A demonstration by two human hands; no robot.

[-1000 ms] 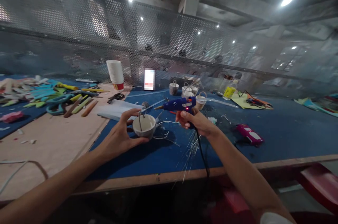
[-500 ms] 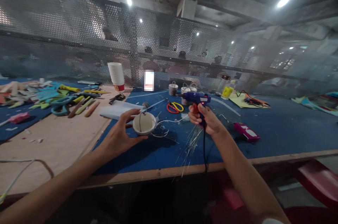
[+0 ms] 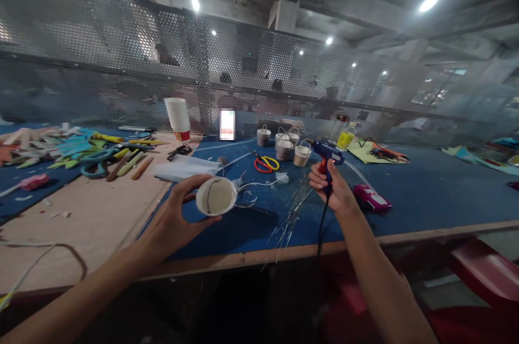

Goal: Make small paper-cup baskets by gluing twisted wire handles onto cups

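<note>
My left hand (image 3: 178,214) grips a small pale cup (image 3: 219,197) with a thin arched handle, its open top tilted toward me. In my right hand (image 3: 330,184) is a blue hot glue gun (image 3: 326,152), its nozzle pointing left and its black cord hanging down. Several similar small buckets (image 3: 284,148) with wire handles stand behind, near the nozzle. Between my hands lie thin wires (image 3: 292,214) and, farther back, scissors (image 3: 266,164) with red and yellow handles.
Stacked paper cups (image 3: 177,116), cut coloured pieces (image 3: 75,141) and knives lie left. Purple device (image 3: 372,199), yellow paper (image 3: 365,151) and a yellow-labelled bottle (image 3: 346,138) are right. Perforated metal screen (image 3: 251,57) rises behind; table's front edge (image 3: 243,258) is near me.
My right hand has moved right with the glue gun, uncovering the small buckets behind it. The cup in my left hand has shifted slightly left, its opening turned more toward me.
</note>
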